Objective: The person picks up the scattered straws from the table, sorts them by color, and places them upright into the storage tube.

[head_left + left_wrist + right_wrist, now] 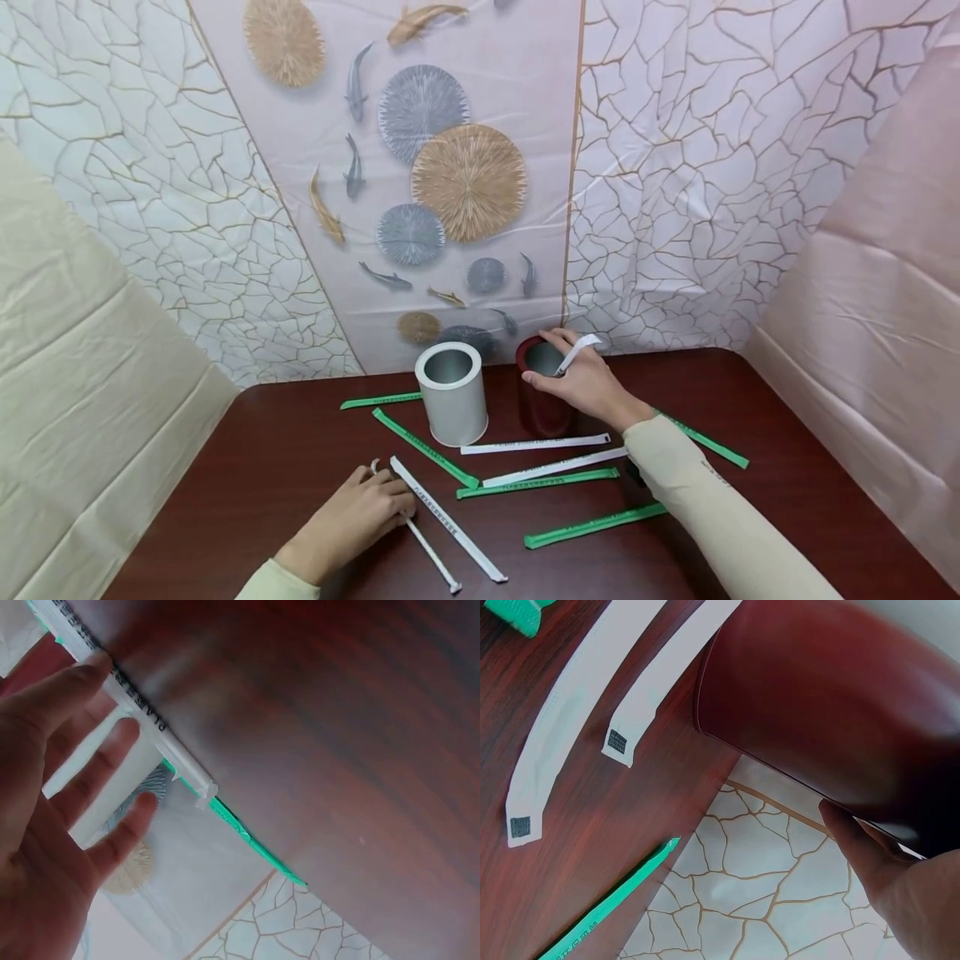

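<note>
My left hand [367,508] is over a thin white paper-wrapped straw [431,554] at the front left. In the left wrist view the thumb lies across a printed white wrapper, an index finger passes behind it, and the other fingers spread loosely. Beside that hand lies another white wrapped straw [450,521]. My right hand [588,383] is at the rim of a dark red can [546,412], thumb and fingers apart. A white wrapped straw [577,354] slants up out of the can's mouth near the thumb's base. Its lower end is hidden.
A white can [457,408] stands left of the red one. Several wrapped straws lie about, such as a green straw [423,447], a white straw [534,445] and another green straw [596,525]. Patterned cloth [675,167] hangs behind the table [247,475].
</note>
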Tool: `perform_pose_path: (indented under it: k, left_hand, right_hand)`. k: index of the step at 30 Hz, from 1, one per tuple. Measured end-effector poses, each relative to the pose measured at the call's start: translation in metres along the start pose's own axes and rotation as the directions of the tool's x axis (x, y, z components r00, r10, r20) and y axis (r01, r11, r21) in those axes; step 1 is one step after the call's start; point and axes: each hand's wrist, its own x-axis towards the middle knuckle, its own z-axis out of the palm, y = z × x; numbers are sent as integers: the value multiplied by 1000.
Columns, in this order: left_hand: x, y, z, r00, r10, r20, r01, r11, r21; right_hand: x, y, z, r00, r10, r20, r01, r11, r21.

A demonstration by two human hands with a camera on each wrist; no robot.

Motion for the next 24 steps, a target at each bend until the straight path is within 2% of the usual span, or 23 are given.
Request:
perform_pose_path:
  k: [4, 7, 10, 13, 15, 17, 19, 22, 23, 24]
  left_hand:
    - [-7, -1, -1, 998, 55, -9, -55, 998, 30]
    - [-10, 2, -3, 998, 61, -29, -61, 998, 11]
    - [-6, 7, -8, 993, 10, -122, -20, 997, -79]
    - [4, 13, -15, 965, -91, -244, 27, 967, -255]
    - [13, 18, -20, 940, -174, -292, 51, 921, -386]
    - [24, 21, -26, 919, -258, -300, 70, 853, -518]
    - [36, 24, -32, 894, -337, -295, 83, 773, -629]
    - [56, 25, -44, 858, -425, -290, 73, 658, -750]
    - [63, 25, -48, 846, -447, -289, 68, 630, -774]
    - [69, 25, -52, 835, -467, -290, 69, 613, -787]
  right_hand:
    - [1, 0, 1, 1000, -9, 3, 9, 1000, 2]
    - [0, 1, 0, 1000, -14, 0, 14, 1000, 1]
    - [-1, 2, 0, 1000, -11, -6, 11, 1000, -6]
    - [-1, 2, 0, 1000, -9, -6, 9, 1000, -1]
    - [-2, 2, 0, 1000, -9, -1, 9, 1000, 6]
    - [-2, 2, 1, 1000, -9, 4, 9, 1000, 11]
    - [-2, 2, 2, 1000, -6, 6, 6, 1000, 8]
    - [-2, 1, 2, 1000, -5, -5, 5, 1000, 3]
    - [-2, 1, 2, 1000, -7, -9, 7, 1000, 2]
    - [-1, 0, 1, 1000, -8, -13, 8, 1000, 0]
